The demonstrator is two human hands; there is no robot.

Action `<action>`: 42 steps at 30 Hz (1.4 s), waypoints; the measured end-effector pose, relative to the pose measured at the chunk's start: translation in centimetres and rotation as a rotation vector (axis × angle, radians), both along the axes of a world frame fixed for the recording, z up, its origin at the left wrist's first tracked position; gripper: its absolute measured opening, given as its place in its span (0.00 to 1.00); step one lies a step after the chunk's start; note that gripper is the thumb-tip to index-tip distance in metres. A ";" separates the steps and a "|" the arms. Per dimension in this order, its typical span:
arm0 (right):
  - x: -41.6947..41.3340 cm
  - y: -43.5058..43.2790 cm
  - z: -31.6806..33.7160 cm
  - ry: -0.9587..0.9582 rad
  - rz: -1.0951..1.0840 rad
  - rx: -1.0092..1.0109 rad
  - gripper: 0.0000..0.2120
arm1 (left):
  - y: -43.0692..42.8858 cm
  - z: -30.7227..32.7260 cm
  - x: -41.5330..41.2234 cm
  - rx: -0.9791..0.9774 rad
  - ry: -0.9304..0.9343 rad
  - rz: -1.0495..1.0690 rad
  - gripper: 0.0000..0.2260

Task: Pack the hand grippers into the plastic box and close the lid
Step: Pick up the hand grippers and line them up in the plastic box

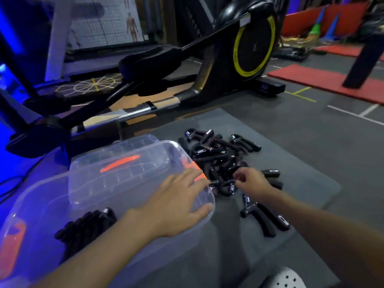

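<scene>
Both hands work: left hand [176, 201] flat, steadying the box [37, 206]; right hand [252, 180] pinching a gripper [225, 187] from the pile [220, 154].

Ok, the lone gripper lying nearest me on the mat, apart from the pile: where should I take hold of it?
Take the lone hand gripper by one foam handle, near its middle, coming down from above with the right hand. Its two handles splay apart toward you on the mat, with clear mat around them. The spring coil end points at the pile, a more crowded spot.
</scene>
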State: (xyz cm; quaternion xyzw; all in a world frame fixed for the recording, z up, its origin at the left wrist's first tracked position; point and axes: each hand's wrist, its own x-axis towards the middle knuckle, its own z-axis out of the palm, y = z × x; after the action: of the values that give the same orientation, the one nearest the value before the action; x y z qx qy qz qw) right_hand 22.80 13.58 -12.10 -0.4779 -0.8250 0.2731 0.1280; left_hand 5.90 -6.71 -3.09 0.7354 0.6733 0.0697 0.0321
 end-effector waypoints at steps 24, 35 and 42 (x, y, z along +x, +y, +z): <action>-5.2 2.0 -6.9 -0.026 0.165 -0.175 0.24 | 0.8 -1.2 0.1 -0.117 0.026 0.102 0.39; -4.1 1.0 -7.1 -0.148 0.215 -0.020 0.05 | 0.8 -1.3 0.1 -0.113 0.007 0.092 0.39; -3.8 0.1 -7.2 -0.132 0.158 -0.071 0.08 | 0.9 -1.5 0.0 -0.110 0.006 0.088 0.39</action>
State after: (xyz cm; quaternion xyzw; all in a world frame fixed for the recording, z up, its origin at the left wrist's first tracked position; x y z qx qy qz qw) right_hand 18.99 13.65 -19.31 -0.4325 -0.8566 0.2793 0.0345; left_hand 5.85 -5.82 -4.61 0.7024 0.7079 0.0320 0.0673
